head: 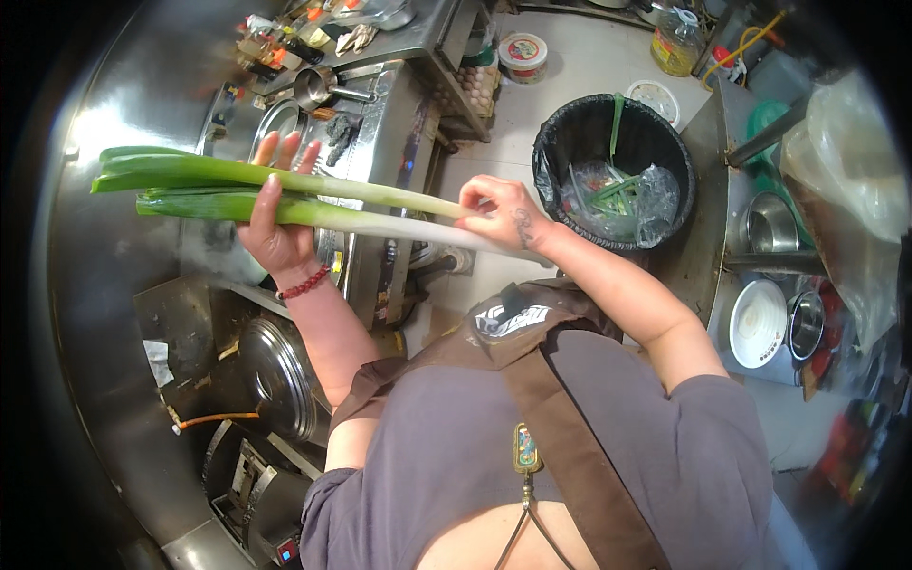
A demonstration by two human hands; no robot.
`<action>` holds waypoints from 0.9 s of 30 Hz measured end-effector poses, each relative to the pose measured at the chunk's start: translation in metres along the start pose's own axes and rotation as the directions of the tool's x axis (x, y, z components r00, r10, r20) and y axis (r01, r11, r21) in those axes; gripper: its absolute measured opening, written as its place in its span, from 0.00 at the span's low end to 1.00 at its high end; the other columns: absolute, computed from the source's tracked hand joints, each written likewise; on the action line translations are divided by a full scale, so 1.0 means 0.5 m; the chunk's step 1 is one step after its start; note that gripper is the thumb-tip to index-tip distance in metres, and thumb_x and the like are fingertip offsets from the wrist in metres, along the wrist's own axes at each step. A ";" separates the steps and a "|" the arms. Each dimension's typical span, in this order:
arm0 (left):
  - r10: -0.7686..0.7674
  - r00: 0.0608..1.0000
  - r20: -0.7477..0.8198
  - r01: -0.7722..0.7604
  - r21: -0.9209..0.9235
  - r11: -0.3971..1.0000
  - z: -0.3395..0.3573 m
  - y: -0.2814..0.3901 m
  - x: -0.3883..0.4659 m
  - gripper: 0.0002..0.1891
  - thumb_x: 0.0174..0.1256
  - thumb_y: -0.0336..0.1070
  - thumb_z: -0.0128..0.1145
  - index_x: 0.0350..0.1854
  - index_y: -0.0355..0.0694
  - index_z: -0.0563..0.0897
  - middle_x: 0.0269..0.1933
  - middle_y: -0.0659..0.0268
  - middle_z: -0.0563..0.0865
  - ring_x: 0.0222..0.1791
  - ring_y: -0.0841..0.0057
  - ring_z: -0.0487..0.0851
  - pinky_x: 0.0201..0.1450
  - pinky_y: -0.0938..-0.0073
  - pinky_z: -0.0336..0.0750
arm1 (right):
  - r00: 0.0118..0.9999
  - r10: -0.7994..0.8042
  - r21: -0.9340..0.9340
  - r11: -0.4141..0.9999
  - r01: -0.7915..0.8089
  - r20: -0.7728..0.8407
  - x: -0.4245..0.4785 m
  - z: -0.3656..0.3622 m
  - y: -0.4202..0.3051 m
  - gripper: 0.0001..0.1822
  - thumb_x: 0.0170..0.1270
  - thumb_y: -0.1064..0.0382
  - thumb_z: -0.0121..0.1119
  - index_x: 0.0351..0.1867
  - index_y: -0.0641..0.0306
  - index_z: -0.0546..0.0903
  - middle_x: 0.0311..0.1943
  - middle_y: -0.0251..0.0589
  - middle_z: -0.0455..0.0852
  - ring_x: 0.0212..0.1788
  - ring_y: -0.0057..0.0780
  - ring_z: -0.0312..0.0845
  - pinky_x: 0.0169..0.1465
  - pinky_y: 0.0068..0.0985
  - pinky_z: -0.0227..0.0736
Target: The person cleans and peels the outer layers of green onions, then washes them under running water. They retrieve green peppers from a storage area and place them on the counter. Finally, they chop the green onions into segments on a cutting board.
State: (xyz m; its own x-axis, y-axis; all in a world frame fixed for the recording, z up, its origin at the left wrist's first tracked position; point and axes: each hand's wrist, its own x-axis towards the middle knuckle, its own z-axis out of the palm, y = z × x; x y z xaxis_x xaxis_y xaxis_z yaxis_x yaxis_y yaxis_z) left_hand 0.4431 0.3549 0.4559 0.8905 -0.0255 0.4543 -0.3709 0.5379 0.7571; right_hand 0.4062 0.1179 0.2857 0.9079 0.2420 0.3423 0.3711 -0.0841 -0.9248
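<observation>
Two large green onions, one upper stalk (342, 187) and one lower stalk (356, 222), lie sideways across my front, with green tops at left and white ends at right. My left hand (281, 235), wearing a red bead bracelet (305, 283), holds both by the green part. Its thumb crosses in front of the lower stalk and its other fingertips rise behind the upper one. With bent fingers, my right hand (499, 210) pinches the white end of the upper stalk. Below this hand and wrist runs the lower stalk's white end. The right fingertips are partly hidden.
Right of my hands stands a black-lined bin (613, 171) with plastic and green scraps. A steel counter (388, 107) at left carries a saucepan (313, 87). A large steel lid (274, 381) is at lower left. Bowls (759, 324) sit on the right-hand shelf.
</observation>
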 end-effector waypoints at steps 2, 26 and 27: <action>-0.048 0.999 -0.012 0.049 0.252 0.966 0.006 0.008 -0.010 0.17 0.62 0.21 0.54 0.54 0.32 0.75 0.56 0.42 0.79 0.55 0.51 0.81 0.60 0.40 0.74 | 0.998 -0.012 0.017 1.000 0.013 -0.067 -0.003 -0.013 0.004 0.12 0.48 0.68 0.72 0.31 0.65 0.78 0.28 0.37 0.80 0.30 0.26 0.78 0.37 0.24 0.77; -0.077 0.996 -0.040 0.086 0.300 0.950 -0.004 -0.096 -0.004 0.26 0.54 0.19 0.63 0.57 0.33 0.70 0.51 0.42 0.82 0.46 0.65 0.84 0.49 0.68 0.79 | 0.987 0.159 0.345 0.925 -0.157 0.023 -0.074 -0.060 0.016 0.04 0.64 0.71 0.59 0.36 0.63 0.75 0.39 0.31 0.82 0.39 0.12 0.75 0.44 0.18 0.74; -0.078 0.997 -0.018 0.080 0.260 0.962 -0.003 -0.103 -0.003 0.26 0.54 0.19 0.64 0.57 0.34 0.71 0.50 0.44 0.83 0.45 0.67 0.84 0.48 0.70 0.79 | 0.975 0.223 0.410 0.887 -0.214 0.028 -0.071 -0.052 0.012 0.04 0.65 0.70 0.59 0.38 0.64 0.76 0.39 0.31 0.82 0.40 0.12 0.75 0.45 0.18 0.74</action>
State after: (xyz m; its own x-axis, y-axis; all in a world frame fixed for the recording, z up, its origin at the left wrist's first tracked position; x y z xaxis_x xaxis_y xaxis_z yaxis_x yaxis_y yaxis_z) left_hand 0.4610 0.3282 0.4155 0.9213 -0.0518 0.3854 -0.3542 0.2968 0.8868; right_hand 0.3813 0.0835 0.2723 0.9620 0.2438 0.1232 0.0547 0.2701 -0.9613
